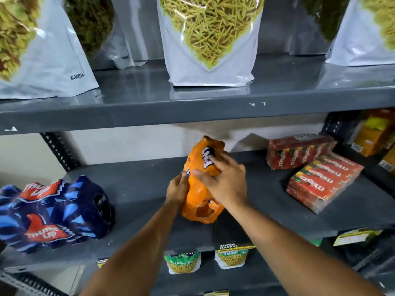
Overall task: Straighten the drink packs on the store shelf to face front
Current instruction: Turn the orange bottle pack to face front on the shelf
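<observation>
Shelf (pixel 277 201): grey painted metal, smooth, semi-gloss. Orange pack (pixel 199 195), centre: glossy crinkled plastic film. Red packs (pixel 320 180), 3 o'clock: clear shrink-wrap. Pouches (pixel 210 41), 12 o'clock: glossy white plastic.

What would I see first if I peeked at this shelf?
First the bright orange drink pack in the middle of the grey shelf, with the left hand on its side and the right hand spread on its front. Then the blue pack at left and two red packs at right.
</observation>
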